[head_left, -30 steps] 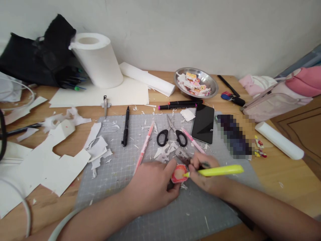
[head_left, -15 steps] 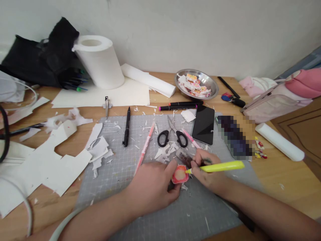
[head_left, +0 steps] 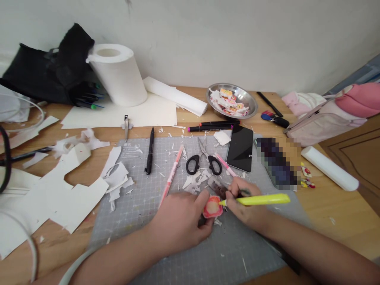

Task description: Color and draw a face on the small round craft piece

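Between the thumb and fingers of my left hand [head_left: 185, 219] is a small paper cutout [head_left: 213, 207], coloured red and orange around a pale middle. My right hand [head_left: 247, 204] grips a yellow highlighter [head_left: 263, 199], its tip at the cutout's right edge. Beneath both hands lies a grey cutting mat [head_left: 142, 249] strewn with paper scraps. Just beyond them are black-handled scissors [head_left: 204, 158] with the blades apart, an orange-pink marker [head_left: 172, 174] and a pink marker [head_left: 225, 164]. A dull, flat strip [head_left: 216, 185] sits partly hidden behind my right hand.
A metal bowl [head_left: 251, 105] holds coloured cutouts at the back. Nearby lie black markers [head_left: 210, 127], a dark phone [head_left: 240, 148] and a blurred-out device [head_left: 277, 164]. Cut white paper [head_left: 77, 198] covers the left side; a paper roll [head_left: 121, 79] stands behind. A pink bottle [head_left: 359, 99] is at right.
Both hands keep nearly the same pose, with the highlighter tip still at the cutout's edge. The whole view has shifted very slightly.
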The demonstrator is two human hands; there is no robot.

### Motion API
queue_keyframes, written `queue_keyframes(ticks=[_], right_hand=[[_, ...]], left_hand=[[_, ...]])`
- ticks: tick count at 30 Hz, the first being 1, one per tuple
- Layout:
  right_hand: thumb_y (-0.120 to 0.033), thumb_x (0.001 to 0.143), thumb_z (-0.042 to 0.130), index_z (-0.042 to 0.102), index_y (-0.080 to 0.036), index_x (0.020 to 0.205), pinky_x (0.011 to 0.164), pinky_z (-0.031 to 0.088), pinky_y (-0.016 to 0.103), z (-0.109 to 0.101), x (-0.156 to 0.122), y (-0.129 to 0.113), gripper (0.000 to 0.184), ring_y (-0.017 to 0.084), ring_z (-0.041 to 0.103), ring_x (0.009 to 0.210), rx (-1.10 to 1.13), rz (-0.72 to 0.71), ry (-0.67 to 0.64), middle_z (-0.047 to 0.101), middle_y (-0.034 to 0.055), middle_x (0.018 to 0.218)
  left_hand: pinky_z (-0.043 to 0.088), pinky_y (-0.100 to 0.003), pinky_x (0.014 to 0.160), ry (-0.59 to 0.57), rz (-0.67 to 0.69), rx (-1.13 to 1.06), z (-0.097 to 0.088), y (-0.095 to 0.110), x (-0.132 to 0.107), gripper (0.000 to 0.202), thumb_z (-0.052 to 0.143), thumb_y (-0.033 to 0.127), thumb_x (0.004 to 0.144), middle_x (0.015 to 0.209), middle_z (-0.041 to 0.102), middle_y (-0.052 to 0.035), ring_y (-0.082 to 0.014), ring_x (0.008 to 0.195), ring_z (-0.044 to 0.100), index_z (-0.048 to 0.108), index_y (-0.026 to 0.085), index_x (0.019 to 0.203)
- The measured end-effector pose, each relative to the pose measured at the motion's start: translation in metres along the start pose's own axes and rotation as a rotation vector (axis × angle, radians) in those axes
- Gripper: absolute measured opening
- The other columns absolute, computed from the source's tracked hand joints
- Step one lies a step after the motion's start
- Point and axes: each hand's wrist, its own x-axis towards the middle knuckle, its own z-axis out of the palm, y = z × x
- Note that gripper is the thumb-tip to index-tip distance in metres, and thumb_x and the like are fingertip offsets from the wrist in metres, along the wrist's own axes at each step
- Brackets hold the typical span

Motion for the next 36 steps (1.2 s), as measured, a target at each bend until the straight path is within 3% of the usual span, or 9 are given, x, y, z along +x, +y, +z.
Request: queue_keyframes(ticks=[3,7,11,15,22,25,28,32,36], right_hand=[[-0.017,0.067,0.051,0.029,-0.021,0.055,0.041,0.026,0.017,-0.0005,-0.0002,-0.0025,0.025,0.005,0.028,0.042,-0.013,-0.111,-0.085,0.034,-0.0074,0.047],[-0.016,0.068,0.049,0.028,-0.021,0.055,0.040,0.025,0.018,-0.0009,-0.0006,-0.0036,0.025,0.006,0.027,0.043,-0.018,-0.029,0.000,0.032,-0.0072,0.048],[-0.017,0.067,0.051,0.029,-0.021,0.055,0.042,0.027,0.018,0.0000,-0.0014,-0.0009,0.025,0.006,0.028,0.043,-0.012,-0.111,-0.123,0.034,-0.0073,0.048],[-0.016,0.068,0.049,0.028,-0.021,0.056,0.040,0.025,0.017,0.0006,-0.0018,-0.0013,0.025,0.006,0.027,0.043,-0.033,-0.041,0.001,0.033,-0.0074,0.048],[-0.016,0.071,0.049,0.028,-0.021,0.057,0.042,0.028,0.017,0.0002,-0.0023,-0.0025,0.025,0.005,0.031,0.043,-0.034,-0.094,-0.033,0.035,-0.0070,0.049],[-0.015,0.069,0.052,0.030,-0.021,0.057,0.043,0.028,0.017,0.0005,-0.0027,-0.0006,0.025,0.005,0.032,0.043,-0.039,-0.192,-0.107,0.036,-0.0074,0.049],[-0.015,0.071,0.049,0.028,-0.021,0.057,0.042,0.028,0.017,0.0010,-0.0033,0.0002,0.026,0.005,0.030,0.043,-0.049,-0.104,-0.025,0.034,-0.0074,0.049],[-0.015,0.069,0.052,0.031,-0.021,0.057,0.042,0.028,0.018,0.0017,-0.0036,-0.0004,0.025,0.006,0.031,0.043,-0.046,-0.165,-0.072,0.035,-0.0075,0.049],[-0.014,0.070,0.050,0.029,-0.021,0.057,0.041,0.026,0.017,0.0020,-0.0031,-0.0009,0.026,0.005,0.029,0.043,-0.055,-0.104,0.000,0.034,-0.0077,0.049]], left_hand=[[0.049,-0.031,0.054,0.003,0.006,-0.013,0.0001,-0.0003,-0.0001,0.013,0.047,0.033,0.079,0.070,0.067,-0.0029,-0.0243,0.065,0.066,0.047,0.022,0.087],[0.050,-0.032,0.054,0.015,0.008,-0.018,-0.0004,-0.0002,-0.0002,0.012,0.046,0.031,0.080,0.070,0.067,-0.0029,-0.0252,0.064,0.066,0.047,0.022,0.086],[0.049,-0.032,0.055,0.002,0.007,-0.015,-0.0016,0.0002,-0.0003,0.013,0.046,0.032,0.080,0.070,0.067,-0.0033,-0.0252,0.065,0.066,0.048,0.022,0.087],[0.049,-0.030,0.055,0.006,0.006,-0.021,-0.0010,0.0003,-0.0004,0.013,0.047,0.033,0.080,0.069,0.067,-0.0027,-0.0241,0.065,0.066,0.048,0.022,0.087],[0.049,-0.031,0.054,0.021,0.013,-0.026,0.0005,0.0001,0.0001,0.013,0.047,0.032,0.080,0.069,0.067,-0.0024,-0.0245,0.063,0.065,0.047,0.022,0.087],[0.049,-0.032,0.053,0.021,0.016,-0.028,-0.0004,0.0001,0.0002,0.012,0.046,0.032,0.080,0.069,0.067,-0.0027,-0.0249,0.063,0.065,0.047,0.022,0.086],[0.049,-0.032,0.054,0.017,0.014,-0.025,-0.0009,0.0001,-0.0004,0.012,0.047,0.032,0.080,0.070,0.067,-0.0030,-0.0248,0.063,0.066,0.047,0.022,0.086],[0.048,-0.031,0.053,0.021,0.012,-0.024,0.0002,0.0000,-0.0011,0.012,0.047,0.032,0.079,0.069,0.067,-0.0026,-0.0245,0.063,0.066,0.047,0.022,0.085],[0.048,-0.031,0.052,0.039,0.018,-0.025,0.0017,-0.0004,0.0000,0.012,0.046,0.032,0.079,0.069,0.067,-0.0022,-0.0244,0.062,0.065,0.046,0.022,0.084]])
